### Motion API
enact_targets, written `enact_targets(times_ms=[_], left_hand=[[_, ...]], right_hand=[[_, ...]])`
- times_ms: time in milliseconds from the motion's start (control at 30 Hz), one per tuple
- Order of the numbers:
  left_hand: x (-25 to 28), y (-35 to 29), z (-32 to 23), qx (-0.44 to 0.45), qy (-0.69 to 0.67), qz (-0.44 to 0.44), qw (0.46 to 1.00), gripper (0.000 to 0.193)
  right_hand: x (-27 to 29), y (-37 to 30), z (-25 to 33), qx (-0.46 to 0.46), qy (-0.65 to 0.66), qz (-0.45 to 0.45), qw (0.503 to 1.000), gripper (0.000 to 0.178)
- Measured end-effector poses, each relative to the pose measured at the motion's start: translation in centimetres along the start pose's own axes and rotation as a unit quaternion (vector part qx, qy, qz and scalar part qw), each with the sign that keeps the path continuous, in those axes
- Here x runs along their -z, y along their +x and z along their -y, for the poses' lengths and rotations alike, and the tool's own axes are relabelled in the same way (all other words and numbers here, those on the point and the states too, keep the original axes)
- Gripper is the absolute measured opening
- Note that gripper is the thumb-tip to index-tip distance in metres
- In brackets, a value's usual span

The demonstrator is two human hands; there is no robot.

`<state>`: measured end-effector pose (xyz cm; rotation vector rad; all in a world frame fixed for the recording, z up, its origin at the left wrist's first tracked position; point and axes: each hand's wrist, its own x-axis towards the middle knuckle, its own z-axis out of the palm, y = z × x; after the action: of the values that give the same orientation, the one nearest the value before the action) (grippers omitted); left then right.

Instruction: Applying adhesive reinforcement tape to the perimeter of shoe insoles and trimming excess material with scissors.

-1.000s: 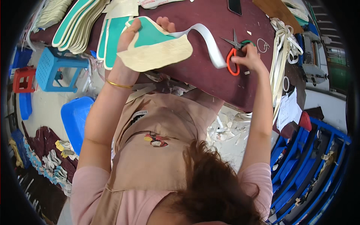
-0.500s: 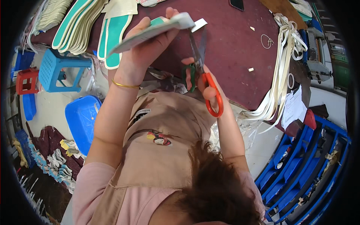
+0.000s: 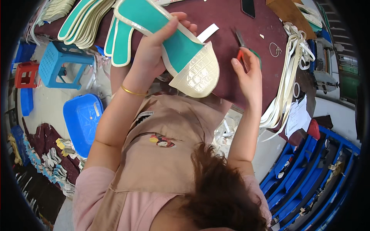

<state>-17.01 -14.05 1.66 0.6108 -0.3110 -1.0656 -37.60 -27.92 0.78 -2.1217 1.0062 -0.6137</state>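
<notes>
Fingers of your left hand (image 3: 154, 57) wrap around a teal insole (image 3: 173, 46) with a cream edge, your thumb pressed across its top face and the other fingertips showing past its far edge. You hold it above the near edge of the maroon table (image 3: 231, 30), heel end pointing up and away, its toe end covered by a cream, croc-textured upper (image 3: 196, 75) that hangs nearest your chest. A white strip (image 3: 208, 32) sticks out from behind the insole.

Your right hand (image 3: 248, 75) rests at the table's near edge, fingers curled around the orange handles of the scissors (image 3: 243, 50), whose blades lie on the maroon surface pointing away from you. A gold bangle (image 3: 131, 91) sits on your left wrist.

More teal insoles (image 3: 88, 19) are stacked at the far left of the table. A bundle of cream straps (image 3: 287, 77) drapes over the table's right side. Below on your left stand a blue stool (image 3: 61, 63) and a blue tub (image 3: 83, 119), and blue racks (image 3: 304, 173) fill the lower right
</notes>
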Motion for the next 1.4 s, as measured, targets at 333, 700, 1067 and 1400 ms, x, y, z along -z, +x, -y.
enact_targets(times_ms=[333,700,1067,1400], left_hand=[[-3.2,-1.1,-1.3,-0.019,0.166,0.040,0.985,0.030],[-3.9,-0.8,0.7,0.114,0.118,0.109,0.980,0.045],[-1.5,1.4,1.6,0.179,0.168,0.042,0.969,0.046],[1.3,-5.0,4.5,0.140,0.354,0.055,0.923,0.036]], right_hand=[[-2.6,-3.3,8.1,-0.008,0.495,0.002,0.869,0.012],[-3.5,-3.5,7.1,-0.140,0.391,0.219,0.883,0.027],[-7.0,-6.9,3.9,-0.059,0.406,0.163,0.897,0.027],[-2.8,-2.2,1.9,-0.072,0.324,0.036,0.942,0.066]])
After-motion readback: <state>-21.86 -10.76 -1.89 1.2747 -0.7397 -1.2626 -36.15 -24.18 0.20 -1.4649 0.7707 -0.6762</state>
